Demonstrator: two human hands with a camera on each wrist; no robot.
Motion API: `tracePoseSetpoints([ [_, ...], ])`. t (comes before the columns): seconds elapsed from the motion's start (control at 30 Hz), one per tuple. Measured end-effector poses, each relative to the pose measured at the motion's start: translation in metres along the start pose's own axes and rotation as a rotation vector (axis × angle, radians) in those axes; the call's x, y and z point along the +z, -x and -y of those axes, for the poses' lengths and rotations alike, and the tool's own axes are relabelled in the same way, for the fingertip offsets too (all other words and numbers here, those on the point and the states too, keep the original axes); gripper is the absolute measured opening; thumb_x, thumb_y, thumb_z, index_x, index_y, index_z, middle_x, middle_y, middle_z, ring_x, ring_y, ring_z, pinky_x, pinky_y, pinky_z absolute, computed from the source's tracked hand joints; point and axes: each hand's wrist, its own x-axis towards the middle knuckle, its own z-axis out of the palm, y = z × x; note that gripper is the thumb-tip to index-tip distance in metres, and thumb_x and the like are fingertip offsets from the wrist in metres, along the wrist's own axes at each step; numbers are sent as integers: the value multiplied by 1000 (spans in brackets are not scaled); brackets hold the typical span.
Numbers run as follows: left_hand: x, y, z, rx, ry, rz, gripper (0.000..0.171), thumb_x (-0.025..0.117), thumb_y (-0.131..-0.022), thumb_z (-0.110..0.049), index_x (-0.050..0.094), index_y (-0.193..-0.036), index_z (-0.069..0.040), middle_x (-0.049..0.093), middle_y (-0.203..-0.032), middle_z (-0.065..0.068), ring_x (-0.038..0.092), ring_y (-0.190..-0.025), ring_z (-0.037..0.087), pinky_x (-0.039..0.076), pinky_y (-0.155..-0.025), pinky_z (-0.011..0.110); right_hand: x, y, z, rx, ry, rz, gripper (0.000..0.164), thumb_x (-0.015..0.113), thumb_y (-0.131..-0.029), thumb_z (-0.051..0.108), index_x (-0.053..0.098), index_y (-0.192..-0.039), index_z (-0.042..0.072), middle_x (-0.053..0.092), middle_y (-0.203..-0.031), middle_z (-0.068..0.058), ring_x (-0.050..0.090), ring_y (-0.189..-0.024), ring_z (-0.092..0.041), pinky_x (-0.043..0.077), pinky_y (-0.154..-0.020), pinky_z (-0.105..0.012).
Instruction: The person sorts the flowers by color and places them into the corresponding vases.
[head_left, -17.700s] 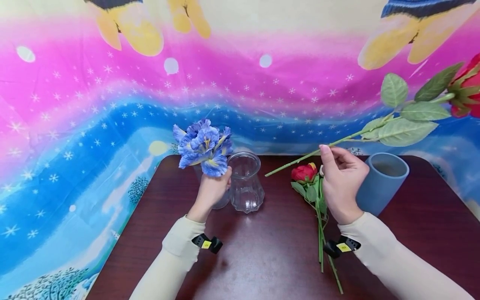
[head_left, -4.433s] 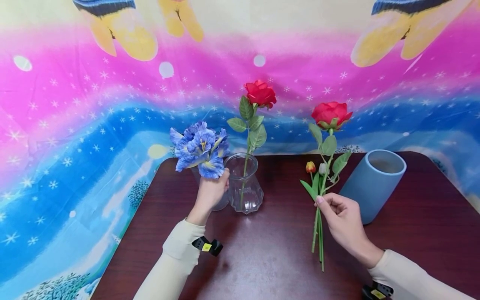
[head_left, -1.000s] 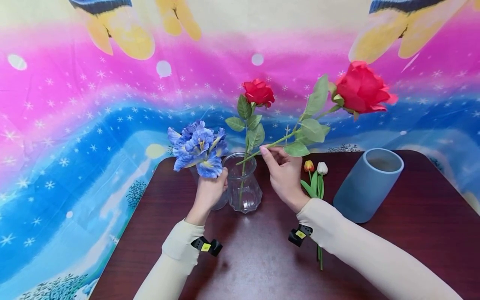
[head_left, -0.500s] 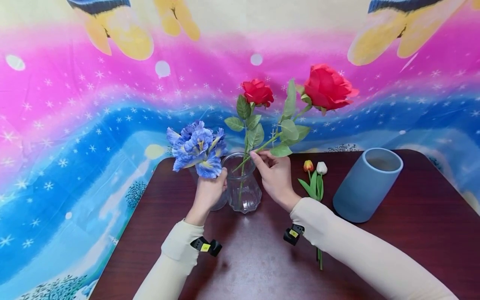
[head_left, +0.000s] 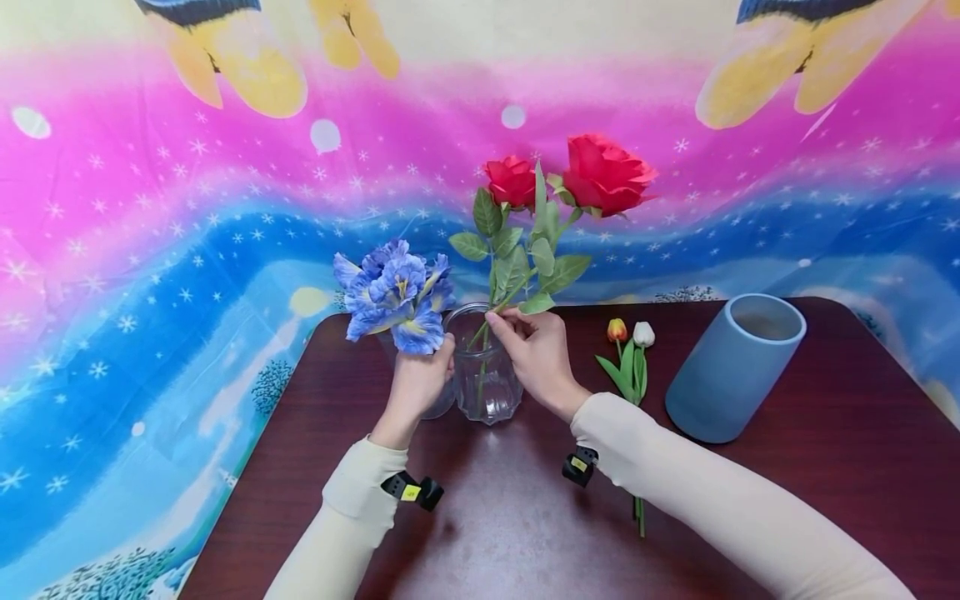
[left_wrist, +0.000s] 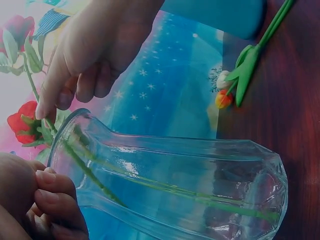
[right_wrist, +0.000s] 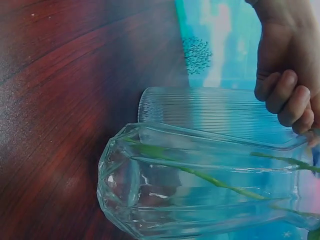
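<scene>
My right hand [head_left: 536,350] pinches the stem of a large red rose [head_left: 607,175]. This rose leans right, with its lower stem inside the mouth of the clear glass vase [head_left: 487,396]. Another red rose [head_left: 512,182] stands in that vase; its stem [left_wrist: 240,209] reaches near the base, while the pinched rose's stem [left_wrist: 92,175] ends partway down. My left hand [head_left: 420,379] has its fingers curled just beneath a blue iris [head_left: 401,296]. Its grip on the iris stem is hidden. Behind that hand stands a ribbed glass vase [right_wrist: 200,107], touching or very near the clear vase.
An orange-yellow tulip [head_left: 617,331] and a white tulip [head_left: 643,335] lie on the dark wooden table [head_left: 480,533], partly under my right sleeve. A blue-grey vase [head_left: 731,375] stands at the right. A patterned cloth [head_left: 420,167] hangs behind the table.
First one rose went into the clear vase, then my right hand picked up the second from beside the tulips. That rose moved left, tipped more upright, and its stem sank into the vase.
</scene>
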Motion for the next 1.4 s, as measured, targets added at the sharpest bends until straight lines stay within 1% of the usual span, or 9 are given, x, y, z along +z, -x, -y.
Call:
tracePoseSetpoints([
  [0.1,1,0,0,9,-7,2,33,58,-98,-18,64,-70,-1,60,-56,-2,55,-47,0,51,-57,20,2,1,-2,-30,35,7,16,72,-94,16,79,-93,2,60,-63,-9,45,-55,-9,35,-54,-22],
  [0.23,1,-1,-1,17,1,8,33,57,-98,-17,63,-68,-3,58,-56,-4,55,-47,1,51,-56,20,2,2,-4,-121,133,27,15,72,-94,16,79,-92,3,64,-64,-7,50,-57,-9,40,-55,-22],
  [0.33,1,-1,-1,30,3,10,34,57,-98,-16,61,-66,-5,56,-54,-6,54,-47,1,49,-55,21,2,2,-4,-190,196,40,13,72,-94,15,78,-91,5,62,-63,-4,50,-57,-9,40,-55,-23],
  [0.43,1,-1,0,42,1,11,35,57,-98,-16,60,-65,-5,53,-53,-8,53,-47,3,47,-56,23,3,3,-4,-219,238,49,11,72,-94,16,77,-91,7,58,-62,-3,48,-55,-9,38,-55,-24],
  [0.73,-1,0,-1,50,-10,15,38,56,-98,-17,60,-63,-6,53,-52,-7,53,-47,4,47,-59,25,3,4,-2,-222,350,63,15,74,-93,22,73,-83,10,60,-64,-1,51,-57,-9,38,-55,-26],
  [0.97,0,1,-1,13,76,5,33,58,-98,-15,58,-66,-9,52,-54,-7,53,-46,6,48,-56,24,3,5,-1,-220,451,104,22,76,-91,27,71,-75,13,58,-64,1,50,-58,-9,39,-55,-29],
  [1.1,0,1,-1,14,79,2,32,58,-98,-15,58,-67,-8,52,-55,-6,54,-47,7,48,-57,25,2,5,2,-207,482,140,23,74,-92,28,71,-74,15,56,-63,2,49,-57,-9,39,-53,-29],
  [1.23,-1,1,0,19,81,5,32,58,-98,-14,58,-67,-8,52,-55,-6,53,-47,8,48,-57,26,2,5,4,-198,510,172,21,72,-94,28,73,-77,16,55,-63,3,48,-57,-9,38,-52,-28],
  [1.4,0,1,0,20,88,5,32,58,-98,-13,57,-66,-8,51,-55,-6,53,-47,8,47,-56,26,2,4,6,-192,537,188,16,72,-94,28,77,-85,17,60,-67,4,52,-60,-9,42,-53,-30],
])
